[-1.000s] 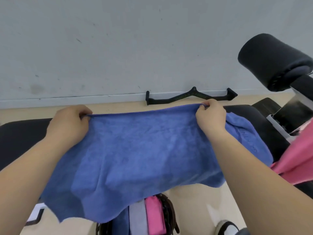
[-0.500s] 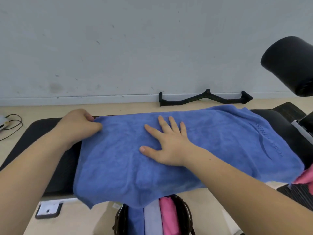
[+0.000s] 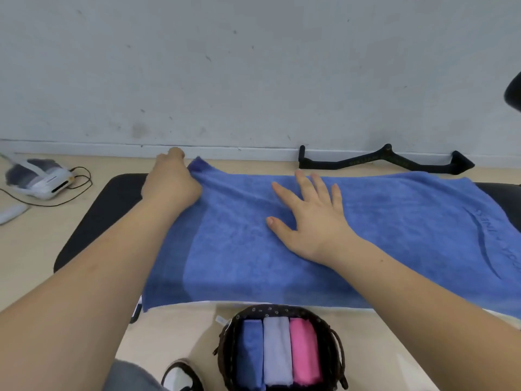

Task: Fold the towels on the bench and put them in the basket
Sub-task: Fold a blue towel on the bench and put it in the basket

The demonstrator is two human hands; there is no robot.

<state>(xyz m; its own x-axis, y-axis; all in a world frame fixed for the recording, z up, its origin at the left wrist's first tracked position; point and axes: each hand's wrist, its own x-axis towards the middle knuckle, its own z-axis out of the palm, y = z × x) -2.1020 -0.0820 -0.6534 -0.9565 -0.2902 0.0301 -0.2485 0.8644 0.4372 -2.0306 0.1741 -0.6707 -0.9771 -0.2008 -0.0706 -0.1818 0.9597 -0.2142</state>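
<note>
A blue towel (image 3: 394, 235) lies spread flat across the black bench (image 3: 107, 210), its near edge hanging a little over the front. My left hand (image 3: 169, 184) pinches the towel's far left corner. My right hand (image 3: 307, 215) rests flat on the middle of the towel with fingers spread. Below the bench on the floor stands a dark woven basket (image 3: 335, 342) holding three folded towels side by side: blue (image 3: 249, 354), lavender (image 3: 277, 351) and pink (image 3: 306, 351).
A black cable-machine handle bar (image 3: 386, 160) lies on the floor by the wall. At far left sit a white and grey device (image 3: 39, 176) with a black cord and a small white object (image 3: 11, 214). My shoe (image 3: 183, 376) is beside the basket.
The towel went from held up in both hands to lying flat on the bench. My right hand let go of its edge and now presses flat on it; the view has shifted left.
</note>
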